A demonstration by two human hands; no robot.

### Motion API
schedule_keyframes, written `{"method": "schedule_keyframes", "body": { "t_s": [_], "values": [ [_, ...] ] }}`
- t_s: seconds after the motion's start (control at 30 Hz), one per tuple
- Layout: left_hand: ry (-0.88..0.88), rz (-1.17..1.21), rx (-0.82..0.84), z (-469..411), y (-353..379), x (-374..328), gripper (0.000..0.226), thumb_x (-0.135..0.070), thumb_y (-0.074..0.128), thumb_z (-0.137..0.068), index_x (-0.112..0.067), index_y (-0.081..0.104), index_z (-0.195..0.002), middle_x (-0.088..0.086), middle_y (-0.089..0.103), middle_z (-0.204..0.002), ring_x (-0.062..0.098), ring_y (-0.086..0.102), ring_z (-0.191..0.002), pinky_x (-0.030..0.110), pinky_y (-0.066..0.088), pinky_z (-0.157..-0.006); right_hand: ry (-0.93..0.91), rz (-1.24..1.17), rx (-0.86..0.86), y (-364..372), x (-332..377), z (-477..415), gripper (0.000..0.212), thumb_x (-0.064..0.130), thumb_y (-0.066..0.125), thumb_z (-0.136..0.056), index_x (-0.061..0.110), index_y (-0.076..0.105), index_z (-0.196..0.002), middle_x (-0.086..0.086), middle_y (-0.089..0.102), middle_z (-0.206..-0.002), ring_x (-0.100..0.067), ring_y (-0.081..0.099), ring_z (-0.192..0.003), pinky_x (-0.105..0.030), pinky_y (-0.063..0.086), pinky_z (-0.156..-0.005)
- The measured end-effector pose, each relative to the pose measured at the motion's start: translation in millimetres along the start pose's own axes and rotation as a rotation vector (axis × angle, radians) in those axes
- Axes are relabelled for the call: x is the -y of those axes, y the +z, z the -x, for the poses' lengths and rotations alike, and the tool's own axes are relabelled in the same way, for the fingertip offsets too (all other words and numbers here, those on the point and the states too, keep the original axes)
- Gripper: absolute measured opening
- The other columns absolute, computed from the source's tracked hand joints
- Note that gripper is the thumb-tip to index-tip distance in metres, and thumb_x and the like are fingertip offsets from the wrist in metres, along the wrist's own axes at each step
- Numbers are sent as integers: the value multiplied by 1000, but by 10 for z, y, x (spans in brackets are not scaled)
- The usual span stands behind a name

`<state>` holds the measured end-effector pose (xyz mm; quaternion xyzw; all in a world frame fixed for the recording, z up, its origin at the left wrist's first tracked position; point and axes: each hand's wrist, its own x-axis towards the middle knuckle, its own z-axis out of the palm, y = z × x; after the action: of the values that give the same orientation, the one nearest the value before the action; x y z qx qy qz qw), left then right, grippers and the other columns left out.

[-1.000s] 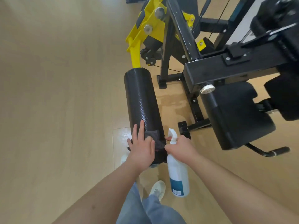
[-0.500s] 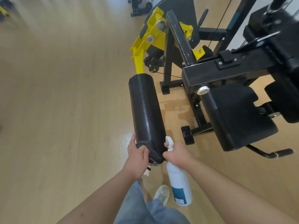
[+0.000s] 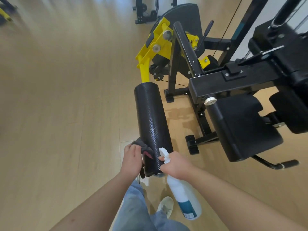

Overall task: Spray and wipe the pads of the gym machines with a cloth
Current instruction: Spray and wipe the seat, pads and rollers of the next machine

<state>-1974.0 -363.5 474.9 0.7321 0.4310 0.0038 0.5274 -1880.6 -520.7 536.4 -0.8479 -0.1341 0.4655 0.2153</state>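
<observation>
Nearest: we are gripping the spray bottle [image 3: 184, 195] by its neck in our right hand [image 3: 175, 164], fingers curled round it and the nozzle lying across the near end of the roller pad [image 3: 151, 124]. Beside it, our left hand [image 3: 133, 158] is bunching the dark cloth [image 3: 141, 145] against that pad (left flank, near end). The pad's long axis is running away from us toward the yellow arm [image 3: 144, 70], so we are judging the left hand best placed for a lengthwise wipe outward.

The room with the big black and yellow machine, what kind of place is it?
Probably a gym: an exercise machine with a yellow lever arm, a black roller pad and a padded seat, plus another machine frame farther off.
</observation>
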Motion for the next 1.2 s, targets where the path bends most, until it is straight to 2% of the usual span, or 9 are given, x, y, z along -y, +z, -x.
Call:
{"method": "schedule_keyframes", "body": {
  "t_s": [0.07,0.13,0.23,0.33,0.43,0.63,0.83,1.03,1.2],
  "values": [
    [-35,19,-5,-51,-56,-88,39,-20,30,-105,-11,54,-76,17,56,-103,41,64,-77,44,57,-61,-10,-5,18,25,44,-18,41,26,62,-82,15,72,-121,-4,73,-117,-17,63,-73,-29,49,-62],
    [-38,31,-10,-86,-118,-183,42,-16,29,-105,-5,57,-76,22,55,-81,34,60,-56,37,50,-45,-6,-18,-7,45,85,-33,37,26,65,-85,16,71,-120,-2,72,-113,-18,68,-82,-31,59,-75],
    [-29,80,92,-149,-218,-287,51,-24,29,-107,-8,71,-82,9,57,-71,28,54,-45,35,47,-45,17,-40,-65,-22,167,-91,26,26,67,-89,19,68,-114,1,67,-100,-14,65,-81,-28,58,-74],
    [-127,198,175,-290,-297,-342,38,-45,37,-107,-14,58,-107,11,55,-91,21,49,-47,33,45,-47,32,-66,-133,-248,306,-207,16,26,65,-88,14,64,-100,0,62,-87,-12,57,-72,-26,44,-61],
    [-138,199,208,-477,-366,-469,22,-45,41,-107,-24,47,-107,15,57,-96,21,50,-52,33,45,-46,25,-74,-126,-537,549,-328,25,24,63,-90,19,53,-113,1,59,-94,-11,57,-79,-27,43,-60],
    [-119,233,197,-950,-494,-737,17,-41,42,-107,-25,44,-111,17,57,-93,21,49,-49,32,44,-44,-11,-140,-148,-904,1085,-756,13,19,60,-84,22,58,-97,-7,65,-94,-31,70,-95,-45,58,-87],
    [-73,151,216,-1347,-666,-998,33,-31,55,-98,-38,36,-124,14,57,-88,27,46,-50,36,42,-45,-48,-88,-196,-1048,1558,-1166,20,18,60,-88,21,61,-108,-3,64,-97,-21,65,-91,-32,50,-71],
    [-29,55,183,-1621,-781,-1128,68,-26,57,-90,-57,23,-140,-1,61,-101,30,47,-43,35,44,-40,-57,-68,-225,-1111,1810,-1471,26,15,60,-86,17,64,-112,-3,65,-97,-22,64,-91,-31,50,-73],
    [-34,34,199,-1746,-840,-1140,44,-25,55,-85,-53,48,-118,7,64,-84,27,46,-42,40,43,-43,-33,-44,-273,-1135,1918,-1662,19,13,58,-83,6,64,-100,-8,66,-93,-23,57,-78,-30,44,-64]
  ]
}}
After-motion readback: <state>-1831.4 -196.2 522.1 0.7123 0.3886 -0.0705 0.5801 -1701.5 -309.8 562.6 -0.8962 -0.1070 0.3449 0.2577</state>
